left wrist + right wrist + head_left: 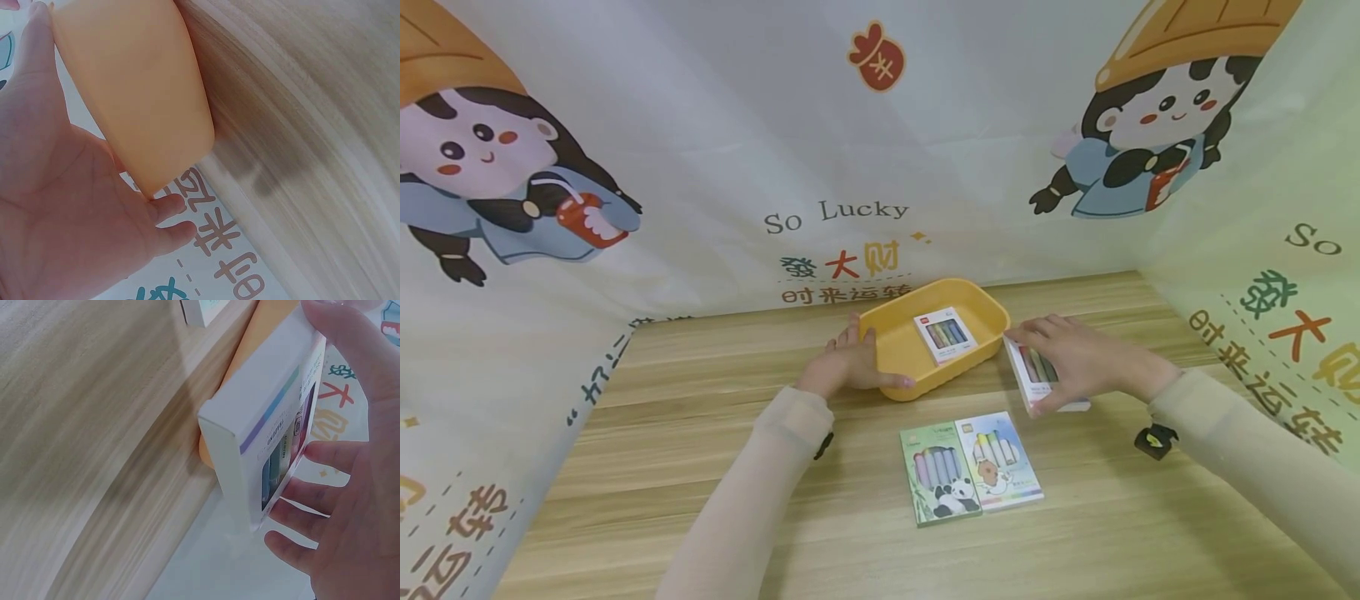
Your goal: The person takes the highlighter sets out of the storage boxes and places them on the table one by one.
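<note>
A yellow plastic basket (901,350) stands against the back wall. My left hand (847,360) grips its left end, thumb along the front side and fingers at the rim. Inside lies a white box of markers (946,335) with a window showing coloured sticks. To the right of the basket, my right hand (1078,358) holds a similar white marker box (275,419) between thumb and fingers, tilted in the right wrist view. I cannot tell whether it touches the table.
In front of the basket, a green panda-print marker box (940,472) and a light blue marker box (997,461) lie side by side on the wooden table (700,400). Printed cloth walls (715,125) enclose the table's back and sides.
</note>
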A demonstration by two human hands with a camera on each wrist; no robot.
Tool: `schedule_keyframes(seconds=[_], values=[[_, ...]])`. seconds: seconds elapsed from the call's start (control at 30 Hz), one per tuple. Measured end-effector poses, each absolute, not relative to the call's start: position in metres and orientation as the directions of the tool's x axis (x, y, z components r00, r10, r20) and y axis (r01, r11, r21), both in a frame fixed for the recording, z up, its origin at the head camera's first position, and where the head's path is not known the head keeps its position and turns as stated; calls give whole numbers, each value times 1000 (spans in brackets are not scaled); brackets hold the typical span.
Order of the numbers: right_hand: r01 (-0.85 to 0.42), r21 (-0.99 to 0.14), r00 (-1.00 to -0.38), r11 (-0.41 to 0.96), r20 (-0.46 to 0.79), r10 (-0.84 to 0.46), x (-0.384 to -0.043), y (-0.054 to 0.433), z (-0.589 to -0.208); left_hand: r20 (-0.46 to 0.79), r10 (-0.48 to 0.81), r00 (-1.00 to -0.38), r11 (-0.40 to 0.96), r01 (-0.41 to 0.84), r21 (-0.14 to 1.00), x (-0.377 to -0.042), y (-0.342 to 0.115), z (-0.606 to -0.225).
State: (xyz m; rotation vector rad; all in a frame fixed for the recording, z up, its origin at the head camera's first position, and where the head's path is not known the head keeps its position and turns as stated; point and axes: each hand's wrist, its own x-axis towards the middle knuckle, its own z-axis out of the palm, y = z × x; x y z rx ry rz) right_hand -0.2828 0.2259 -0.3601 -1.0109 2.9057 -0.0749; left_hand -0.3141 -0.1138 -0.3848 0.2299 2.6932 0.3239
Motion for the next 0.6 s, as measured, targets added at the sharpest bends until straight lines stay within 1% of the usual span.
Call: schedule_keyframes(seconds=[0.33,0.6], values=[[-625,-81,-775,776,-51,-630,-275,227,-360,-375,209,-903,959,114,260,-313,-113,-384],[-650,-82,-754,755,-50,-655,-268,228,-366,-377,208,-903,959,113,258,-312,-114,-383]])
